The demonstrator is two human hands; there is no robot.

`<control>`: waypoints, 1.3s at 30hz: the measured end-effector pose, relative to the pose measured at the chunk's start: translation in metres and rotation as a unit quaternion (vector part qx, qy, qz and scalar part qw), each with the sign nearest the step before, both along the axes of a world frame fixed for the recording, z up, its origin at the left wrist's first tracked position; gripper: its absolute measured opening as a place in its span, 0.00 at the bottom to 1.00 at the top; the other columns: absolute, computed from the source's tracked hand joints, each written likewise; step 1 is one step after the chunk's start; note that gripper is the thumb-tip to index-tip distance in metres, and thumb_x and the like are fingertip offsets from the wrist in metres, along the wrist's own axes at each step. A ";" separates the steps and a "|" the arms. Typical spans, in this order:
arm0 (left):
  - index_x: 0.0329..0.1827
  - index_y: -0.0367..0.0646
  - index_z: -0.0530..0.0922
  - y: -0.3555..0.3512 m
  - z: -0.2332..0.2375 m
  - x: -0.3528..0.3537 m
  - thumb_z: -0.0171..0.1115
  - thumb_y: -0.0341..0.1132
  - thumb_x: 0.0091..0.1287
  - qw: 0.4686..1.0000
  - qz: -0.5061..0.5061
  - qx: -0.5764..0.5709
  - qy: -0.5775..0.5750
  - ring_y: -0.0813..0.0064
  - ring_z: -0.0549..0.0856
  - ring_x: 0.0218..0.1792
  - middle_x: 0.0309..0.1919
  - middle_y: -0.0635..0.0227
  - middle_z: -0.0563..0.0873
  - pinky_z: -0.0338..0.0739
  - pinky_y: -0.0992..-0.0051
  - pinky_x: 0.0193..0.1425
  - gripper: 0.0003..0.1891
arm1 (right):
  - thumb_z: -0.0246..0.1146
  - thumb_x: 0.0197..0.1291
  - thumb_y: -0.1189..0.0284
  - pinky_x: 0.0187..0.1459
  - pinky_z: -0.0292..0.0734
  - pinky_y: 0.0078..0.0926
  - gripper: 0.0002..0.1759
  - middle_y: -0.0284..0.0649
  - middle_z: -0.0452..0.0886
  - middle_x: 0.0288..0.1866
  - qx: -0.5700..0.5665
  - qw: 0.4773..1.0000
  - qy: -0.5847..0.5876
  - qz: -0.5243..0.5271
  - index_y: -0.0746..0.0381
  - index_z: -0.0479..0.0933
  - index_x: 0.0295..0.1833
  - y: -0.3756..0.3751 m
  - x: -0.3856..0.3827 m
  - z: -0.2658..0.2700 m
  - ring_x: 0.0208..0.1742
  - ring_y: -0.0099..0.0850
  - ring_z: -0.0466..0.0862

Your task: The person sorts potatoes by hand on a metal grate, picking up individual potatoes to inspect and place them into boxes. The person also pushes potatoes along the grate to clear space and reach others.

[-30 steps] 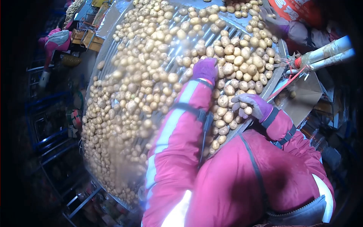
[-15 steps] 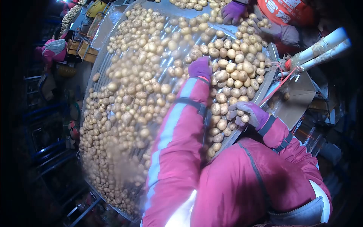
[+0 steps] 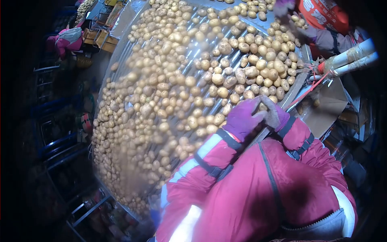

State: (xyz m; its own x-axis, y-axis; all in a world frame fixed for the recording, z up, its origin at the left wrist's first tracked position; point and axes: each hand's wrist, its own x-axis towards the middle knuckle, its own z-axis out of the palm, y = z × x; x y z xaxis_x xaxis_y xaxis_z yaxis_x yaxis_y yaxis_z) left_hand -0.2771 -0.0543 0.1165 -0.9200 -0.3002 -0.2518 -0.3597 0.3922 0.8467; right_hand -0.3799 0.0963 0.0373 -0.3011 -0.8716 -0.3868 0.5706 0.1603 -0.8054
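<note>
Both gloved hands meet at the near right edge of the sorting table, just above my lap. My left hand [image 3: 243, 118], in a purple glove, has curled fingers whose tips touch the other hand; whatever they hold is hidden. My right hand [image 3: 276, 114], in a purple and grey glove, is closed round a small potato [image 3: 263, 107] that shows between the two hands. Directly beyond them lie loose potatoes [image 3: 267, 64], pale brown and of mixed sizes, spread across the ribbed table surface [image 3: 193, 52].
A co-worker's gloved hand [image 3: 318, 37] is at the far right, beside a red garment [image 3: 324, 15]. Taped white pipes [image 3: 350, 56] jut out at the right above an open cardboard box [image 3: 326, 107]. Another person in pink [image 3: 66, 42] is at far left.
My left hand has drawn back from among the potatoes to meet my right hand. The right hand has risen slightly. The co-worker's hands have shifted, and the view has moved a little.
</note>
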 end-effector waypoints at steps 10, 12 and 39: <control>0.55 0.37 0.78 -0.122 -0.090 -0.001 0.64 0.44 0.65 0.940 0.105 -0.323 0.032 0.49 0.75 0.59 0.54 0.50 0.78 0.69 0.53 0.67 0.22 | 0.45 0.80 0.50 0.32 0.79 0.26 0.34 0.51 0.87 0.46 0.060 0.976 -0.207 -0.030 0.74 0.76 0.60 -0.029 -0.002 0.057 0.34 0.35 0.84; 0.58 0.38 0.78 -0.085 -0.064 -0.010 0.65 0.44 0.64 0.939 0.062 -0.335 -0.050 0.49 0.74 0.63 0.59 0.50 0.78 0.67 0.53 0.69 0.24 | 0.46 0.79 0.51 0.30 0.77 0.26 0.34 0.51 0.87 0.44 0.066 0.976 -0.206 -0.029 0.75 0.77 0.58 -0.030 -0.004 0.053 0.31 0.35 0.83; 0.63 0.51 0.81 -0.148 -0.115 -0.038 0.64 0.39 0.66 0.958 0.115 -0.261 -0.028 0.52 0.84 0.55 0.54 0.55 0.85 0.79 0.58 0.62 0.21 | 0.50 0.78 0.59 0.29 0.78 0.19 0.23 0.37 0.84 0.31 0.146 0.964 -0.210 0.067 0.67 0.81 0.49 -0.005 -0.023 0.046 0.25 0.26 0.81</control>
